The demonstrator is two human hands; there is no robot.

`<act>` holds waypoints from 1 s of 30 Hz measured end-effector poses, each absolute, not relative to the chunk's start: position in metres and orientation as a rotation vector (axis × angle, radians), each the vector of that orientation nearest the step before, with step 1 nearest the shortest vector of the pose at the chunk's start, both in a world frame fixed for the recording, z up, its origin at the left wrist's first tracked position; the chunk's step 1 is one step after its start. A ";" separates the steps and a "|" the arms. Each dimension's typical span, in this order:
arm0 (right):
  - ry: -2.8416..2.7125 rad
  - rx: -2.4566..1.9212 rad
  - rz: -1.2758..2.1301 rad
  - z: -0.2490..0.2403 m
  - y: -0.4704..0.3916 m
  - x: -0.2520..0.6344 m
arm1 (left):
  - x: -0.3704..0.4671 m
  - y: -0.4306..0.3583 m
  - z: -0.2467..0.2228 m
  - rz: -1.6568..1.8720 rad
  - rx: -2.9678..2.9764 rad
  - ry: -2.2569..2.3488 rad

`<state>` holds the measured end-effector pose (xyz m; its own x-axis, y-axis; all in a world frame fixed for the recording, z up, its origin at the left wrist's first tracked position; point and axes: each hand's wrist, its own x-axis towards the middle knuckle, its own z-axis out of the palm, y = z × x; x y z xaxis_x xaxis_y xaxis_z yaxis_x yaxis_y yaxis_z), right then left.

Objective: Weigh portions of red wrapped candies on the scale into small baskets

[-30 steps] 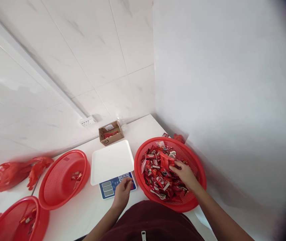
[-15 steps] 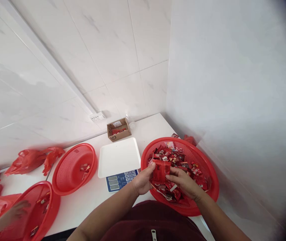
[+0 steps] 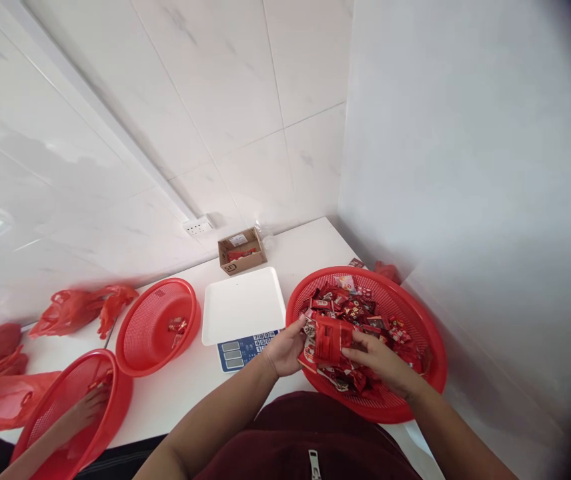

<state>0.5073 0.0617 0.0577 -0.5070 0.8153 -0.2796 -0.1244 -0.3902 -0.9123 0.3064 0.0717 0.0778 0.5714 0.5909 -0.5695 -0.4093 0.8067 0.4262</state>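
Both my hands are over a large red plastic basket (image 3: pixel 433 353) heaped with small wrapped snack packets (image 3: pixel 358 308), mostly red. A flat red packet (image 3: pixel 333 339) is held between them. My right hand (image 3: pixel 376 360) pinches its right side, thumb and fingers closed. My left hand (image 3: pixel 287 350) is curled at the left edge of the held packet, thumb up, with its other fingers partly hidden. Another red-and-white packet (image 3: pixel 308 357) shows beside the left fingers; whether it is gripped or lies on the heap is unclear.
Left of the basket stands a scale with a white tray (image 3: pixel 243 307) and a blue keypad (image 3: pixel 240 350). A small carton (image 3: pixel 242 252) is behind it. Another red basket (image 3: pixel 133 333) holds a few packets. A co-worker's hand (image 3: pixel 88 408) reaches into a nearer basket (image 3: pixel 120 407). Red bags (image 3: pixel 68 313) lie left.
The held packet has shifted slightly right and now faces up more flatly, with a red-and-white packet showing left of it. The co-worker's hand has moved right, deeper into its basket. The view has shifted slightly.
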 end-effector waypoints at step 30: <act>-0.886 -1.306 1.973 0.023 0.061 0.296 | 0.067 -0.006 0.064 0.807 0.071 1.156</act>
